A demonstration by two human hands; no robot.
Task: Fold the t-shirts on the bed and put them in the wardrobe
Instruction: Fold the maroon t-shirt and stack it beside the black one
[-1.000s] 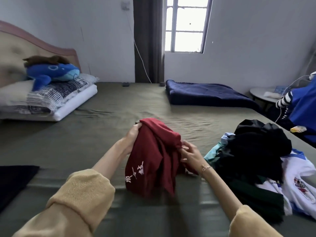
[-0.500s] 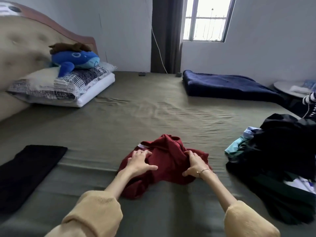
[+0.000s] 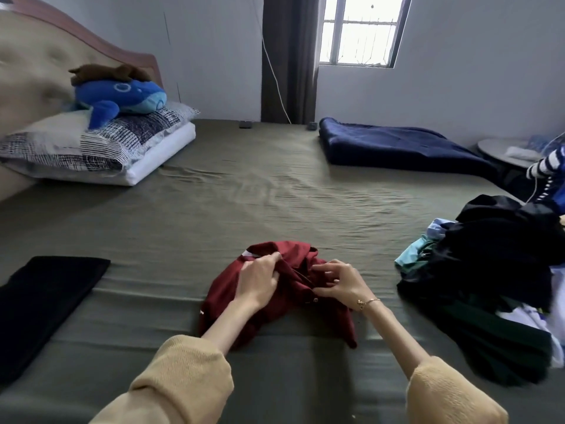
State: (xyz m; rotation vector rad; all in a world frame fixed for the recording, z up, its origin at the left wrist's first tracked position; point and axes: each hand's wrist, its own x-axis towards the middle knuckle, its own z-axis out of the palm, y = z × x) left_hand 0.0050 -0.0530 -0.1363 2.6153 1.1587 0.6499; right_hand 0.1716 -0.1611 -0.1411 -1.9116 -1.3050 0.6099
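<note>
Red shirt down on the bed, my hands now working at its collar.

A second ago I held the red t-shirt (image 3: 276,296) up off the bed (image 3: 275,194), hanging from both hands; half a second ago it lay bunched on the sheet with my palms pressing on it. Now my left hand (image 3: 255,284) has shifted up to pinch the fabric near the neckline, and my right hand (image 3: 339,283) has lifted off the cloth to pinch a fold by the buttons, fingers spread. My view has dropped and come closer.
</note>
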